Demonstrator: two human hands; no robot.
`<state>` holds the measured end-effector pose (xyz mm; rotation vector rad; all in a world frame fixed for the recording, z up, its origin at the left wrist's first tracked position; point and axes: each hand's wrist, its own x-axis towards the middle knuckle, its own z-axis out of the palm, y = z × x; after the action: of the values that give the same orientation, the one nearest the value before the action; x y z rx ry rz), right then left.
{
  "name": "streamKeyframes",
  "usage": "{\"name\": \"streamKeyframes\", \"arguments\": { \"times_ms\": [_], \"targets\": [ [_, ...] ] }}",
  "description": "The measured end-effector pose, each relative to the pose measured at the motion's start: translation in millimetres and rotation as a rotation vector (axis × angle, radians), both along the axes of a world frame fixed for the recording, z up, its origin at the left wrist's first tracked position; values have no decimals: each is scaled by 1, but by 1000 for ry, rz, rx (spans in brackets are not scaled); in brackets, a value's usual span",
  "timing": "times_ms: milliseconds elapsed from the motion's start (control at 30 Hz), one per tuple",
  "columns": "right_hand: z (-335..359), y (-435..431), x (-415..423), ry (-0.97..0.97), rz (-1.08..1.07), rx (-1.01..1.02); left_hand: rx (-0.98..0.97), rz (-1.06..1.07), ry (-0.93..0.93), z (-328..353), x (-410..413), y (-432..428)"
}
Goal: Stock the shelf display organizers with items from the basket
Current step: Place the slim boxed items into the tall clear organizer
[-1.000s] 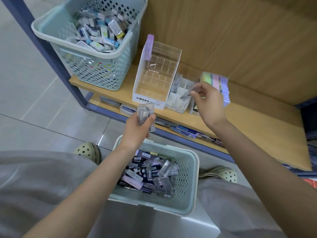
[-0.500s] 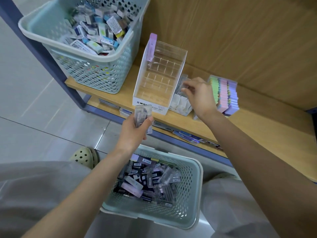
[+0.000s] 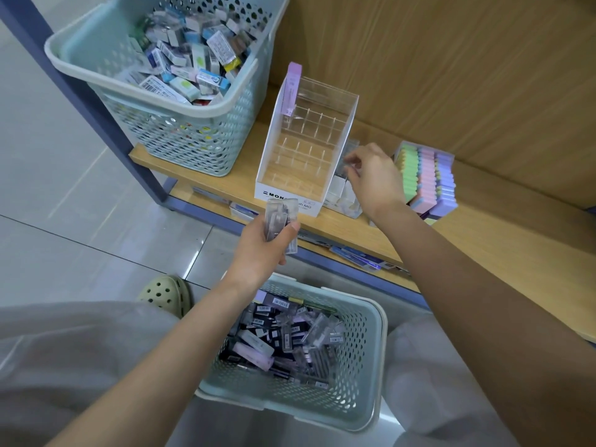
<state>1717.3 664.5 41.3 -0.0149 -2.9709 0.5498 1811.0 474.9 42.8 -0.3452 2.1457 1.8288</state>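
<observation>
Head view: left hand grips clear plastic cases, thumb clamped across, beside the wooden shelf's front edge, above the pale green perforated basket. Right hand's curled fingertips reach the small clear divided organizer beside the tall clear display box; whether they pinch anything, I cannot tell.

Bright, soft, even light falls from overhead and shadows stay faint. Pale glare streaks the glossy floor tiles. Wide-angle distortion bows the shelf edge, and the frame borders look slightly soft.
</observation>
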Motion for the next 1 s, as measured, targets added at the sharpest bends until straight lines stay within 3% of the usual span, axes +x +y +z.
{"name": "streamKeyframes", "arguments": {
  "times_ms": [100, 233, 400, 533, 633, 833, 1000],
  "targets": [
    [4, -3, 7, 19, 11, 65, 17, -19, -10, 1, 5, -1],
    [15, -24, 38, 136, 55, -257, 21, -57, -10, 1, 11, -3],
    [37, -54, 65, -317, 214, -476, 31, -109, 4, 4, 17, -3],
    [43, -49, 78, -486, 230, -605, 3, -148, 35, 6, 24, -4],
    [51, -32, 75, -418, 185, -570, -29, -134, 10, 2, 29, -6],
    [58, 17, 42, -20, -114, -628, -64, -134, -12, 1, 28, -9],
    [33, 20, 25, 67, -108, -490, -90, -121, -56, 2, 21, -7]
  ]
}}
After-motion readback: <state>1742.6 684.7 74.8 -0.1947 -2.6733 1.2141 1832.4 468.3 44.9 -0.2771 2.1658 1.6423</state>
